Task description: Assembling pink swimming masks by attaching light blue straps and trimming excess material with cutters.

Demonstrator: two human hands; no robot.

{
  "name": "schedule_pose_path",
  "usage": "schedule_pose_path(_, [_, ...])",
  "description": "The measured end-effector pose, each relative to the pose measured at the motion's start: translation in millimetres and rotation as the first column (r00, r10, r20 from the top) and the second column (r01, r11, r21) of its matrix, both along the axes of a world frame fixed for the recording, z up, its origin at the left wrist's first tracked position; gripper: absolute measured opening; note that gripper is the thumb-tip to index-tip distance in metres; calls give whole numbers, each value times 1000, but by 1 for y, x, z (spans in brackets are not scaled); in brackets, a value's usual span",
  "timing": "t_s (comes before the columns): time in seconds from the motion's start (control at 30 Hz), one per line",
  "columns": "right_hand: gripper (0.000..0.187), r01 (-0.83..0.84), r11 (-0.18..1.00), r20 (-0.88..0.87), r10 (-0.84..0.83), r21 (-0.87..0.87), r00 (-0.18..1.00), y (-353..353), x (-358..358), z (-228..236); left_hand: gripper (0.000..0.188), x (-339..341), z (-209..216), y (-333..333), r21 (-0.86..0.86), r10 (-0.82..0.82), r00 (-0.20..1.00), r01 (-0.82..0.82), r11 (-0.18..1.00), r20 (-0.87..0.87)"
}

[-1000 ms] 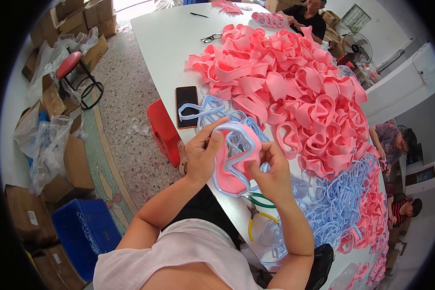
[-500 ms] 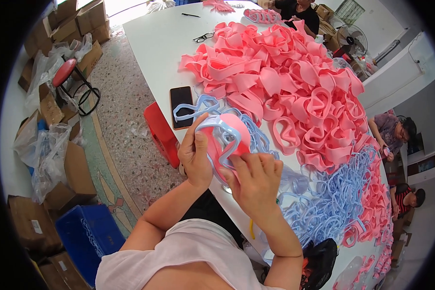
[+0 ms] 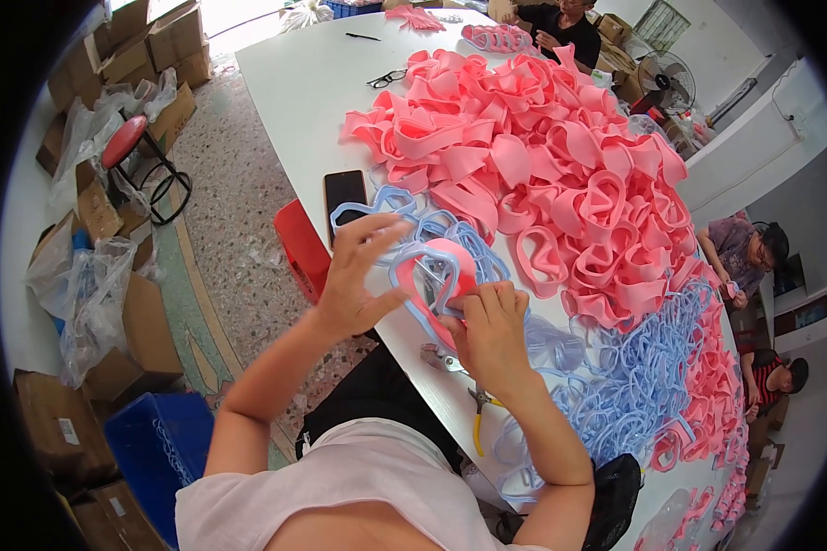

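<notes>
A soft pink goggle-shaped piece (image 3: 465, 264) with a light blue frame (image 3: 401, 266) is held upright over the table's near edge. My right hand (image 3: 492, 335) pinches its lower right side between thumb and fingers. On the other side my left hand (image 3: 354, 275) is open, fingers spread and slightly blurred, its thumb close to the frame. Loose light blue frames (image 3: 473, 243) lie just behind the piece. Farther off rises a big heap of pink pieces (image 3: 515, 156). Right of my right hand are clear plastic parts (image 3: 556, 344) and a tangle of blue frames (image 3: 634, 376).
Yellow-handled pliers (image 3: 479, 430) lie near the table edge. A phone (image 3: 344, 195), eyeglasses (image 3: 388, 79) and a pen (image 3: 364, 37) rest on the white table (image 3: 285, 83). Left are a red stool (image 3: 124, 140), cartons (image 3: 152, 317) and a blue bin (image 3: 156, 459). Several people sit around the table.
My left hand has let go of the goggle-shaped piece and moved off it, fingers now spread. My right hand keeps its pinch. The pliers by the table edge now show more fully.
</notes>
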State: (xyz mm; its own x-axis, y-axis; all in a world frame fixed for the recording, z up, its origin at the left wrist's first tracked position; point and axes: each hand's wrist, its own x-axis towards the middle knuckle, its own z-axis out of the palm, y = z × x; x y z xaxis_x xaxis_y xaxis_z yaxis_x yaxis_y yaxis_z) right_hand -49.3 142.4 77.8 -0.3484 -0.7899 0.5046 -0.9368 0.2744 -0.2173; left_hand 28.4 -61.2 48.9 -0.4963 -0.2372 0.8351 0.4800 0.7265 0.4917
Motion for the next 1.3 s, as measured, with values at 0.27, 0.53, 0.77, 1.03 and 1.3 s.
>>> schedule_pose_path(0.27, [24,-96,975,-278,150,198,949,3,-10,13,35,-7,64,-10,-475,-162,835,447,758,526])
schedule_pose_path(0.53, [23,-120,942,-384,241,313,891,9,-17,16,26,-12,53,-1,-531,-177,835,480,698,521])
schedule_pose_path(0.77, [25,-156,937,-354,268,313,896,11,-32,11,27,-16,45,11,-662,-49,890,372,651,453])
schedule_pose_path(1.03, [26,-141,961,-330,216,237,919,15,-37,11,26,-20,23,24,-746,63,964,157,647,258])
schedule_pose_path(1.3, [36,-50,995,129,61,-84,990,53,-36,48,24,-17,33,2,-549,-97,924,302,780,370])
